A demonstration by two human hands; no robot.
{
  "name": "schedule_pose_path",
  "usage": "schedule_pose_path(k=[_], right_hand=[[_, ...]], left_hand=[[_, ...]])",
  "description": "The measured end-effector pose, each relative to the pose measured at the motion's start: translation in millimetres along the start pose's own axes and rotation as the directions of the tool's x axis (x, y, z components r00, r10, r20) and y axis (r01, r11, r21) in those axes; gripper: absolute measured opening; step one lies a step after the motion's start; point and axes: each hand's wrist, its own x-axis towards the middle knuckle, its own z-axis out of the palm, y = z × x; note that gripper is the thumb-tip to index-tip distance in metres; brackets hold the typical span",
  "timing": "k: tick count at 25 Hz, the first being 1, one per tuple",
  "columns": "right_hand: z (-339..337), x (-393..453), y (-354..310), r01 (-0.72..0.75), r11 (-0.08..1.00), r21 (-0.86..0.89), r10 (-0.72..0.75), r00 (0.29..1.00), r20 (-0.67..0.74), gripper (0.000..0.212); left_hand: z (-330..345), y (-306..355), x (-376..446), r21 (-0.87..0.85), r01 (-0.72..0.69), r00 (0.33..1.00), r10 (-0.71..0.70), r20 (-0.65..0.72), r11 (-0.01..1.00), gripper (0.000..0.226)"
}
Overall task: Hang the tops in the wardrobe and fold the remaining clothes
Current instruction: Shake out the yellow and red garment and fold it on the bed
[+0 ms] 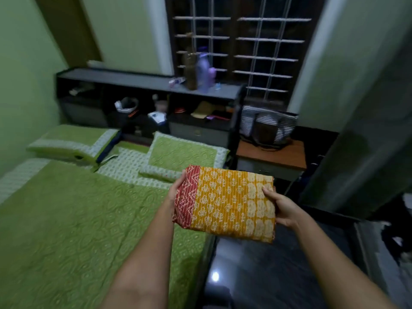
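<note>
Wide bed under a green quilted bedspread [66, 219] filling the left side, two matching green pillows with white patterned borders [178, 157] lying at its head. Behind, a long dark headboard shelf unit [142, 82] cluttered with small items, a brown bottle and a purple plastic bottle [204, 71] standing on top before the barred window [240, 45]. To the right, a striped black-and-white bag [268, 126] sitting on a brown-topped bedside table [272, 156]. Front and centre, a folded mustard-yellow printed cloth with a red border [225, 204], held up in the air over the bed's right edge. Left hand [176, 190] gripping the red end, fingers mostly hidden beneath; right hand [281, 206] clasping the pale end, thumb on top.
</note>
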Motion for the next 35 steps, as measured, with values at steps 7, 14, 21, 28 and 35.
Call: schedule_pose_path(k=[7,14,21,28,35], right_hand=[[-172,-18,-58,0.143,0.989,-0.045,-0.15,0.912,-0.381,0.031],[-294,-18,-107,0.281,0.924,-0.26,-0.379,0.574,-0.725,0.051],[-365,-35,-172,-0.031,0.907,-0.421,-0.421,0.014,-0.907,0.039],[-435,-69,-224,-0.208,0.952,-0.227,-0.293,-0.388,-0.874,0.038],[-577,-153,-344,-0.243,0.942,-0.232,-0.333,-0.59,-0.736,0.035]], left_hand=[[178,-25,110,0.539,0.129,0.963,-0.235,0.133,0.833,0.036],[360,-47,240,0.683,-0.053,0.898,-0.264,0.351,0.729,0.04],[563,-54,325,0.869,-0.317,0.799,-0.386,0.461,0.381,0.033],[735,-103,318,0.669,-0.736,0.672,-0.012,0.74,0.102,0.03],[938,-105,304,0.28,-0.956,0.252,0.239,0.938,-0.092,0.019]])
